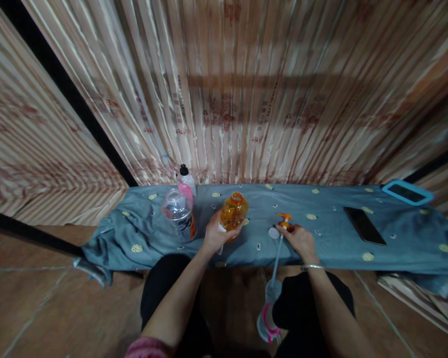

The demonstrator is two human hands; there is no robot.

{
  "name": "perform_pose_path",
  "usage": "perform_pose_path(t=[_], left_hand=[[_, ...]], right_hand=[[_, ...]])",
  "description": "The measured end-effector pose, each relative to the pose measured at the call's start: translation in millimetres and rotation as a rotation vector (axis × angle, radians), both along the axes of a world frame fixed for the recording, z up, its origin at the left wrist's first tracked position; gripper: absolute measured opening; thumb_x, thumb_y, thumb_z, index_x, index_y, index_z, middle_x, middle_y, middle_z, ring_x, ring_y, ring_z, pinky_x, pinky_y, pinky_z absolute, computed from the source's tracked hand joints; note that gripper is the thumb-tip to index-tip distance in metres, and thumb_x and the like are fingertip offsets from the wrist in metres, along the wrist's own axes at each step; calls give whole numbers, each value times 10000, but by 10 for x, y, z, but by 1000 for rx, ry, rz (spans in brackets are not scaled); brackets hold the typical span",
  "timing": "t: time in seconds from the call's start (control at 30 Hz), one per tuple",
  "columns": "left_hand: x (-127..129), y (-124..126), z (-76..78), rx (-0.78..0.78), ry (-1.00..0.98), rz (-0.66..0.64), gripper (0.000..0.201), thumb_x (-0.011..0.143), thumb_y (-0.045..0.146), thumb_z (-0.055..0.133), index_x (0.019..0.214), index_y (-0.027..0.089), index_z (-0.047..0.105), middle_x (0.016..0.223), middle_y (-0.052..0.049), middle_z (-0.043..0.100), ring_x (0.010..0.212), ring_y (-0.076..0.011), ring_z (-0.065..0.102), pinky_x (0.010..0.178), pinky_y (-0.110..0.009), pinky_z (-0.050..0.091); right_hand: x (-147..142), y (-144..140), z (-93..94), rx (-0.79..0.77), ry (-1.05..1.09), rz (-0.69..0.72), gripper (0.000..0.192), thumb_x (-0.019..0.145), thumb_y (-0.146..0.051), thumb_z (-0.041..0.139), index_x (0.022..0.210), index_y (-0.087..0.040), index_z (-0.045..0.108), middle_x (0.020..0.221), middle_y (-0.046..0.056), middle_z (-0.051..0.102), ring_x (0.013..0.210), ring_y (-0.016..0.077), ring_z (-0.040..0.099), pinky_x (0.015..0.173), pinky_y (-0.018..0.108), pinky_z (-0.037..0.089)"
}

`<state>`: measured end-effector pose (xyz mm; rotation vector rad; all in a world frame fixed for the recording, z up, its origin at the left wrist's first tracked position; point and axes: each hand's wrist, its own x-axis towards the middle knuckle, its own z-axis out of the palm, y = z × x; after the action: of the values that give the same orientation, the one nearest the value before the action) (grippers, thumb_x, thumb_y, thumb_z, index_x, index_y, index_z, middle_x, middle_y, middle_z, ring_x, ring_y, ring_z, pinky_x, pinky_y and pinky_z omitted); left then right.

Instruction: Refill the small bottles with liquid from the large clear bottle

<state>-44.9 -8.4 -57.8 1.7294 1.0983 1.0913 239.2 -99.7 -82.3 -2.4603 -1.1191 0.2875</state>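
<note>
My left hand [217, 233] is wrapped round an amber see-through bottle [234, 213], whose open neck points up and slightly away from me. Over the bench's front right part, my right hand [299, 238] pinches an orange pump head [283, 219] with a long pale dip tube slanting down past the bench edge. Beside those fingers lies a small white round disc [274, 232] on the cloth. The pump is apart from the bottle. What the bottle holds inside I cannot make out.
A clear plastic jar [179, 216] and a black-capped bottle [186, 179] stand to the left. At the right lie a dark phone [365, 226] and a blue-framed object [406, 192]. The bench has a blue-grey cloth [332, 253]; a striped curtain [246, 99] hangs behind.
</note>
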Motion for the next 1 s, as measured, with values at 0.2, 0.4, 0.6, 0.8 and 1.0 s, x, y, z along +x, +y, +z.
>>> perform_pose_path(t=[0.2,0.4,0.6,0.8,1.0], left_hand=[[1,18,-26,1,6,-11,586,543,250,850,1081,180,628,1089,-86,703,1033,-269,661,960,-458,504],[3,10,-6,13,18,7,586,532,232,852,1071,175,630,1089,-86,704,1028,-259,663,956,-439,508],[-1,14,-41,13,28,-7,592,558,250,844,1097,167,615,1108,-92,693,1047,-267,654,957,-440,505],[7,43,-85,-5,48,-34,634,556,254,844,1132,158,598,1148,-103,680,1082,-284,638,969,-467,499],[-1,34,-74,-12,39,-31,635,552,226,844,1131,154,596,1151,-106,676,1086,-278,638,977,-440,497]], right_hand=[[167,112,5,-70,318,-120,245,865,-417,638,883,-172,642,896,17,671,797,163,644,731,361,538],[98,-118,119,241,851,-141,191,908,-346,595,876,-159,618,721,-42,605,541,87,548,505,243,492],[-44,-107,784,699,1246,-93,191,925,-346,567,884,-165,615,781,-21,631,581,88,573,488,222,485],[-151,126,1494,972,1386,-84,202,942,-302,541,826,-152,612,778,-11,645,646,100,622,535,227,521],[-202,295,1808,1146,1253,-79,150,910,-179,582,767,-144,607,718,-40,635,652,103,638,615,262,559]])
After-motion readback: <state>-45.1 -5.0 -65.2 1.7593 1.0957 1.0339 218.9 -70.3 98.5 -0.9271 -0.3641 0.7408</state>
